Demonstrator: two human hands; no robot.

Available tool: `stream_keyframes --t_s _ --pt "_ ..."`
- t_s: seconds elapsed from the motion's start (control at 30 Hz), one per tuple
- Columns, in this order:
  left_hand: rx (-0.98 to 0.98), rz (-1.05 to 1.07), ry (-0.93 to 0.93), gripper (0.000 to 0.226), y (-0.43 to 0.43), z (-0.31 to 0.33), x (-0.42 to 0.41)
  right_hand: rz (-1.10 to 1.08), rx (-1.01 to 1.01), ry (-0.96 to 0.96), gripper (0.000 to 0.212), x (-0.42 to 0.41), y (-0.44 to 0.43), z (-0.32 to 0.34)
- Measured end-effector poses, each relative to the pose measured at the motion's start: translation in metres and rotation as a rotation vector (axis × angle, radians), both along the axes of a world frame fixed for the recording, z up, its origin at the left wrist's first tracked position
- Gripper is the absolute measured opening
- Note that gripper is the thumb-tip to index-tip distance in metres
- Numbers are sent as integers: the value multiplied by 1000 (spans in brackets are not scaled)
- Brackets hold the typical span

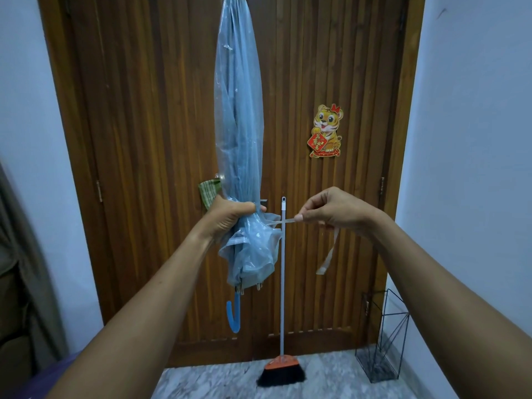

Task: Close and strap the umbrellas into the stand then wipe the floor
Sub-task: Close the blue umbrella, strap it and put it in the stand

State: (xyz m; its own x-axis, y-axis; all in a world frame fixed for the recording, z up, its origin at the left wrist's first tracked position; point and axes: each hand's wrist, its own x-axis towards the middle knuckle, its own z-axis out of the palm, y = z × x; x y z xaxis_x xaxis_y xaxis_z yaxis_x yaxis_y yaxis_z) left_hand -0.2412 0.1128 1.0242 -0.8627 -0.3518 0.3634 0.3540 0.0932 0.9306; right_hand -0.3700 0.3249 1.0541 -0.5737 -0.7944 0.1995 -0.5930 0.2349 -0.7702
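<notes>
While left hand (230,216) grips umbrella (240,125), right hand (331,210) pinches strap (283,222).

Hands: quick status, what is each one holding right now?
Left hand: gripping the closed umbrella around its bunched canopy.
Right hand: pinching the strap, pulled taut sideways from the umbrella.

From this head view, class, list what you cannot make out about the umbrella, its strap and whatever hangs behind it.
Tip of the umbrella: cut off by the head view's top edge.
Fastener of the strap: too small to tell, partly under the right hand.
Most of the green cloth: hidden behind the left hand and the umbrella.
</notes>
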Motion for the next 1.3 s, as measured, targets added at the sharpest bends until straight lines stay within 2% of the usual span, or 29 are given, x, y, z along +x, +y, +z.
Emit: stream_keyframes --t_s 0.13,0.33,0.43,0.5,0.6,0.83,1.0,1.1,1.17,1.3 --pt "-13 9 5 42 -3 0 -1 37 -16 49 20 2 1 -1" --pt "-2 36 24 40 -7 -1 -2 105 -27 0 19 6 4 -8" --pt "-22 63 15 51 -10 -2 -1 59 -76 37 19 5 4 -14" --pt "-2 57 25 49 -14 -4 1 5 -121 49 16 1 5 -16" --pt "-4 33 23 46 -16 -5 2 -29 -171 -43 16 -2 7 -17" --pt "-99 53 29 36 -4 -2 -2 -94 -156 -55 19 3 0 -15" --pt "-100 68 19 35 -2 -12 -8 13 -242 -190 19 10 1 -11" --pt "-106 77 7 34 -4 -18 -9 6 -274 -156 15 11 5 -4" --pt "-67 72 0 35 -9 -19 -10 -46 -262 -108 19 7 10 -3" --pt "107 23 54 34 -12 -17 -12 -82 -247 -134 23 -3 14 -11"
